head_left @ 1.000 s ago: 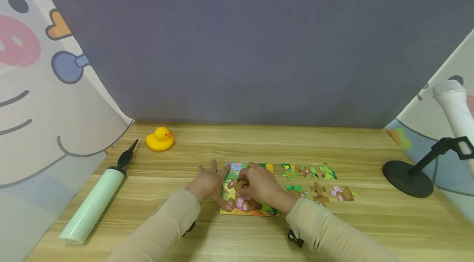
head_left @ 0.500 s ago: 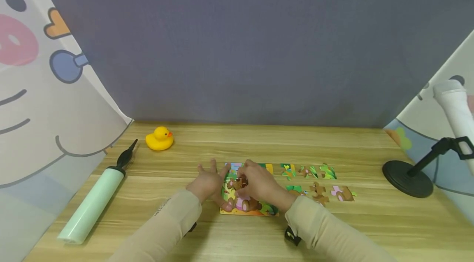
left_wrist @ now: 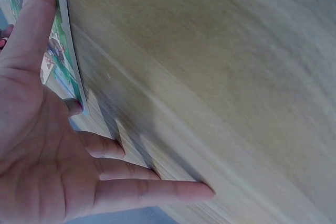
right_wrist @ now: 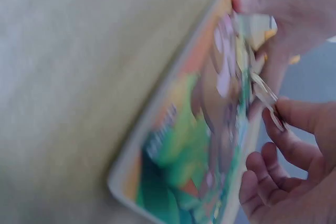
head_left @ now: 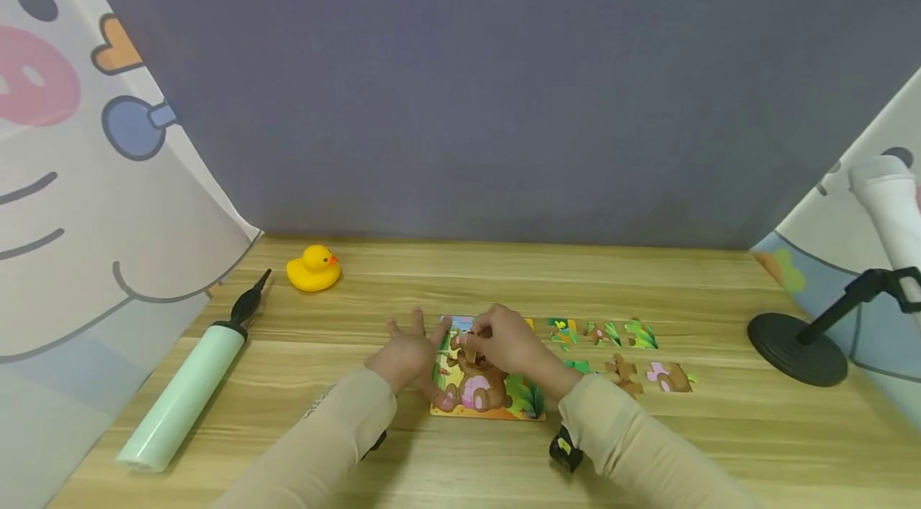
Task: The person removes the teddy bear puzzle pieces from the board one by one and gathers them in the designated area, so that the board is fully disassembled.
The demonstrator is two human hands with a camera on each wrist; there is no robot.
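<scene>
A colourful bear puzzle board [head_left: 496,397] lies on the wooden table [head_left: 647,277] in front of me. My left hand [head_left: 406,353] rests flat beside its left edge, fingers spread straight and thumb against the board. The left wrist view shows that open palm [left_wrist: 47,171] and the board's edge [left_wrist: 65,66]. My right hand [head_left: 500,341] hovers over the board's far half and pinches a small brown puzzle piece [head_left: 469,347]. In the blurred right wrist view the piece [right_wrist: 265,95] sits between my right fingertips [right_wrist: 294,129] above the board [right_wrist: 194,140].
Several loose puzzle pieces [head_left: 622,371] lie in two rows right of the board. A yellow rubber duck [head_left: 312,269] and a mint-green hand pump [head_left: 190,385] sit at the left. A black round stand [head_left: 795,347] with a white lamp is at the right. Printed curtains flank both sides.
My right hand has risen and moved toward the board's far edge with the brown piece, uncovering more of the bear picture. The left hand has stayed in place.
</scene>
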